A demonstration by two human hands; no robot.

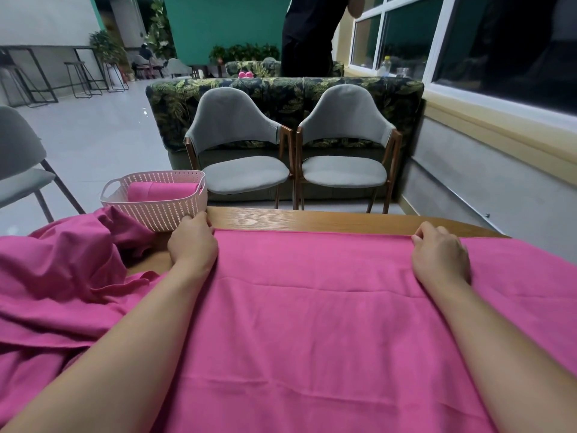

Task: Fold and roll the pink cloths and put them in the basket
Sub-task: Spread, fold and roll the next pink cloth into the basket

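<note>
A large pink cloth (312, 314) lies spread flat over the wooden table (312, 219), its far edge straight and close to the table's far side. My left hand (192, 242) pinches the cloth's far left corner, fingers curled at the edge. My right hand (440, 254) grips the far edge further right. A pale pink perforated basket (156, 210) stands at the table's far left, touching my left hand's fingertips, with rolled pink cloths (162, 190) inside. More pink cloth (62, 276) lies crumpled in a heap to the left.
Two grey chairs (243, 151) (346, 151) stand just beyond the table, with a leaf-patterned sofa (281, 95) behind them. A person in dark clothes (312, 32) stands behind the sofa. A wall with windows (499, 57) runs along the right. Another grey chair (18, 164) is at the left.
</note>
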